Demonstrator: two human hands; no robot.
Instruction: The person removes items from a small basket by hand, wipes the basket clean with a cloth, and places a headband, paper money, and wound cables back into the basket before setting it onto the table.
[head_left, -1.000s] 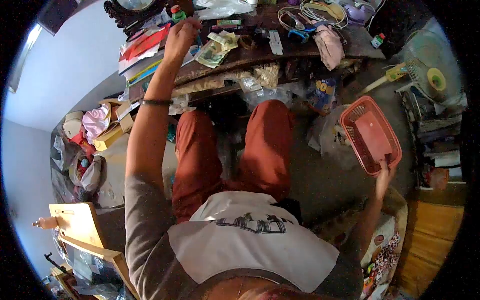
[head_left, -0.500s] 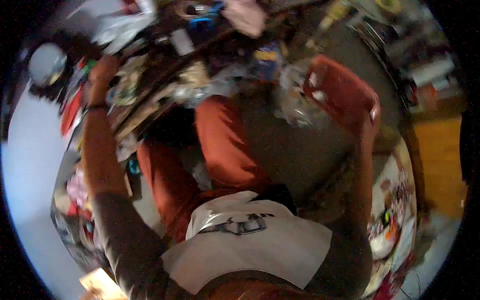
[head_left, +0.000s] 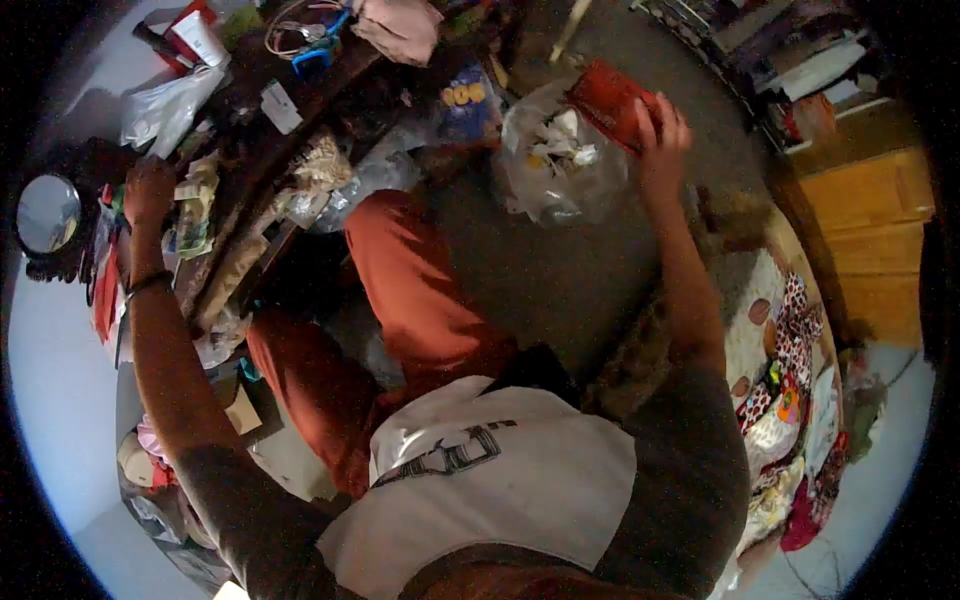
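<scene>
My right hand (head_left: 662, 130) grips a red rectangular plastic container (head_left: 610, 100) by its near end. The container is tilted, and its far end is over the rim of a clear plastic bag (head_left: 520, 190). Inside the bag lie white and yellowish scraps (head_left: 565, 145). My left hand (head_left: 148, 195) is on the cluttered table at the left, beside a printed packet (head_left: 197, 205). Its back faces me and its fingers are in shadow, so I cannot tell whether it holds anything.
A round mirror (head_left: 48, 214) stands at the far left. On the dark table (head_left: 330, 85) are a white plastic bag (head_left: 170, 110), blue scissors-like handles (head_left: 315, 55) and a pink cloth (head_left: 400, 28). Patterned fabric (head_left: 790, 340) lies at the right, near a wooden cabinet (head_left: 870, 200).
The red container has shifted left and up, closer to the clear bag, and its tilt has changed. The head view has turned, so the surroundings appear shifted. My left hand remains at the table.
</scene>
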